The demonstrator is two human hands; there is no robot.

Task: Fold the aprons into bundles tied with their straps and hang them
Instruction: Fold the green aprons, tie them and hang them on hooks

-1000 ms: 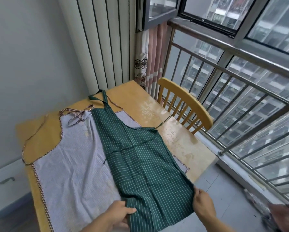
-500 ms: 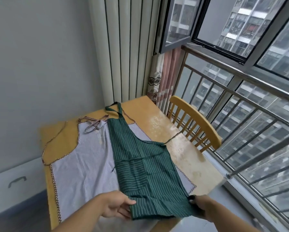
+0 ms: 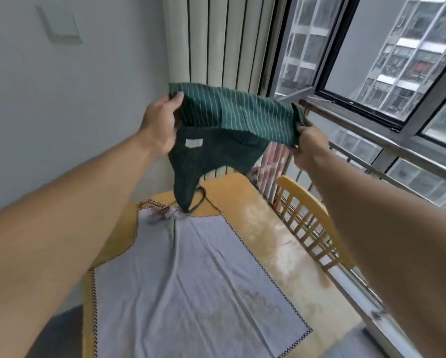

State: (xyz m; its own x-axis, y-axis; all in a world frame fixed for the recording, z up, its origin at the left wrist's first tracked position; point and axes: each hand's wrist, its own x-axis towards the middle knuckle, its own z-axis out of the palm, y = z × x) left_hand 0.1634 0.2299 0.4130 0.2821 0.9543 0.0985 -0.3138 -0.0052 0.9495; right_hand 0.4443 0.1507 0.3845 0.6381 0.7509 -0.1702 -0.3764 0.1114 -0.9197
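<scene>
A green apron with white stripes (image 3: 232, 117) hangs in the air above the far end of the table, its hem edge up and its bib end trailing down to the tabletop. My left hand (image 3: 162, 125) grips its left hem corner and my right hand (image 3: 309, 143) grips the right corner, both arms stretched forward. A pale lilac apron (image 3: 190, 280) with checked trim lies flat on the wooden table (image 3: 281, 249). Its checked neck strap (image 3: 157, 206) is bunched at the far end, where the green apron's strap (image 3: 201, 200) touches down.
A yellow wooden chair (image 3: 309, 218) stands against the table's right side. Metal railing bars (image 3: 387, 140) and an open window (image 3: 371, 47) run along the right. A white ribbed panel (image 3: 216, 40) and a plain wall (image 3: 61, 99) stand behind the table.
Both hands have lifted the green apron by its hem corners from flat on the table up into the air and away from me. The lilac apron beneath is uncovered.
</scene>
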